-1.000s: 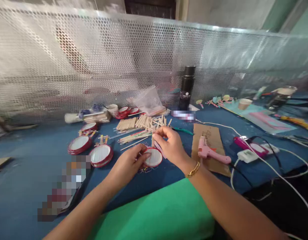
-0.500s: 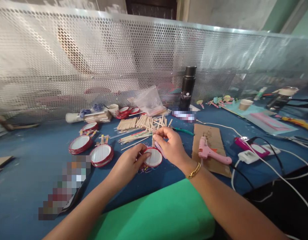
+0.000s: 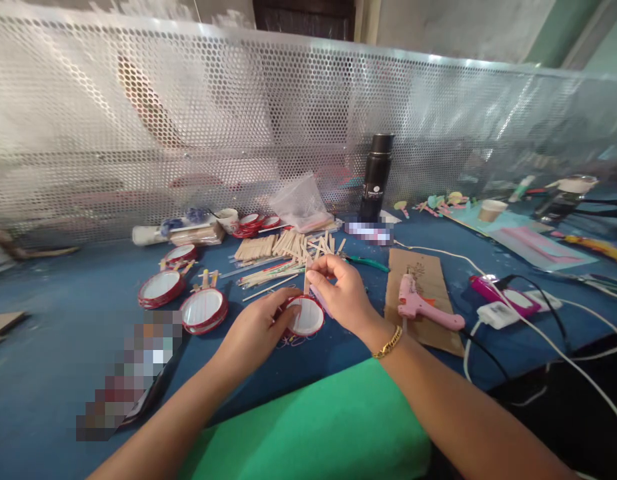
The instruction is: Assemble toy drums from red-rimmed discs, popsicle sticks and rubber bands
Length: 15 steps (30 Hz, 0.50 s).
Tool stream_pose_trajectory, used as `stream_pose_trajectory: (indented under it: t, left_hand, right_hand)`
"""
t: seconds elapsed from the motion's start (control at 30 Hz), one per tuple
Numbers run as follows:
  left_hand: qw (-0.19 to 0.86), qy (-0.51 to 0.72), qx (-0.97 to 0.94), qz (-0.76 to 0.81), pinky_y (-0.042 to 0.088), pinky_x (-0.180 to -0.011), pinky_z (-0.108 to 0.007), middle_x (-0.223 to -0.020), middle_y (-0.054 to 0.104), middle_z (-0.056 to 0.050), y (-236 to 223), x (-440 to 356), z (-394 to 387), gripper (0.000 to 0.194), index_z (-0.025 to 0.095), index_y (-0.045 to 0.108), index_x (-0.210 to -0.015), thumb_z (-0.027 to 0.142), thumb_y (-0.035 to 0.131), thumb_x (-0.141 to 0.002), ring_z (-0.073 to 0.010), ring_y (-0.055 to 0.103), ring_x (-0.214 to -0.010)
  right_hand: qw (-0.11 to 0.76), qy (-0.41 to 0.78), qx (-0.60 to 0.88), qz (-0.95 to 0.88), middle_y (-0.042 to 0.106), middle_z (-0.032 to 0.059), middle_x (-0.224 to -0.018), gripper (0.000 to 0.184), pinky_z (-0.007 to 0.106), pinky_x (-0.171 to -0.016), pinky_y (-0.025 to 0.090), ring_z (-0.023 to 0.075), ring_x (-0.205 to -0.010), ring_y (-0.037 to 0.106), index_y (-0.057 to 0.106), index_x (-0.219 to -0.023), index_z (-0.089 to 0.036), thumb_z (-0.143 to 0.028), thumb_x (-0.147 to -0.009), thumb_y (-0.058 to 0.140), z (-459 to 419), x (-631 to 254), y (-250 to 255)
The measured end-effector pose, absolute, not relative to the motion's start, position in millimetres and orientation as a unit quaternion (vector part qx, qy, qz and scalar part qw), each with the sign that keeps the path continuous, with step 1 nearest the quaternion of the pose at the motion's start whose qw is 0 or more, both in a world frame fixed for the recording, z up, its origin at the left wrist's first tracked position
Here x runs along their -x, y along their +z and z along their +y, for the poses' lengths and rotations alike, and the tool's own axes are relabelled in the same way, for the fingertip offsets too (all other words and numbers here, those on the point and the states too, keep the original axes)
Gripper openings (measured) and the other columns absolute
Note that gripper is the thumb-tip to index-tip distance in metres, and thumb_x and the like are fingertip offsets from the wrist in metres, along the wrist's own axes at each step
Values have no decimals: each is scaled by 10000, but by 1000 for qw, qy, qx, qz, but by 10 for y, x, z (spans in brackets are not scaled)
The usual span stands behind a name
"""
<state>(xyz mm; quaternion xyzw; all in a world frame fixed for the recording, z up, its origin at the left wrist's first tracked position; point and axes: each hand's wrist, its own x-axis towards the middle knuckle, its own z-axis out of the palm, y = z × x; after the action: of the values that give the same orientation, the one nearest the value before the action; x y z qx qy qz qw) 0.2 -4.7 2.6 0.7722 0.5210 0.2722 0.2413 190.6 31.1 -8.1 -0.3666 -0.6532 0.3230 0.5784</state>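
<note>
The fingers of the person's left hand (image 3: 257,328) grip a red-rimmed white disc (image 3: 309,316) over the near middle of the blue counter (image 3: 33,360). The right hand (image 3: 345,291) pinches a wooden stick (image 3: 307,275) at the disc's far rim. Similar discs (image 3: 205,310) sit stacked to the left; to the right, a pink glue gun (image 3: 419,308) rests on cardboard (image 3: 428,270). Farther off, loose sticks (image 3: 258,247) lie in a heap, with a black bottle (image 3: 377,177) standing beyond.

Left hand (image 3: 253,328) shifted (slightly), fingers (image 3: 287,294) reaching farther
</note>
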Motion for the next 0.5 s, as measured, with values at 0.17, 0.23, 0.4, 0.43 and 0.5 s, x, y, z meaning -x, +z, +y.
stream_pose_trajectory:
  t: [0.17,0.23,0.4,0.43,0.5]
  left_hand:
    - [216,268,-783,519,499,-686,-285,-968,782,-35,35,7,-62,274,243,709,-1115,386,510,-993,-215,694,-799]
    - [215,265,-780,524,499,-676,-285,-936,778,-33,39,5,-64,266,240,702,-1103,384,507,-992,-216,692,-784]
    - [237,270,-771,526,510,-653,-275,-895,772,-32,31,-10,-62,250,240,684,-1076,376,490,-995,-206,700,-743]
    - [244,272,-768,526,515,-655,-273,-890,772,-30,28,-13,-63,249,241,679,-1080,373,484,-997,-203,703,-740]
    - [255,273,-763,527,518,-649,-270,-877,773,-26,24,-17,-70,249,243,668,-1085,372,472,-1001,-197,706,-725]
  right_hand:
    - [574,343,364,-648,736,15,-846,90,338,-781,536,185,-782,689,648,-888,-234,-312,-934,647,310,-1900,-81]
    - [576,352,361,-643,733,14,-845,88,340,-785,536,184,-783,689,647,-888,-234,-312,-930,649,305,-1895,-74]
    - [577,367,354,-638,725,9,-828,100,334,-774,533,177,-768,682,638,-868,-232,-313,-927,642,298,-1883,-57]
    - [577,370,353,-637,724,9,-825,103,334,-773,534,176,-766,681,637,-864,-231,-314,-925,643,298,-1881,-55]
    - [578,374,354,-633,724,9,-822,105,334,-773,535,176,-764,679,636,-861,-231,-317,-919,648,299,-1880,-51]
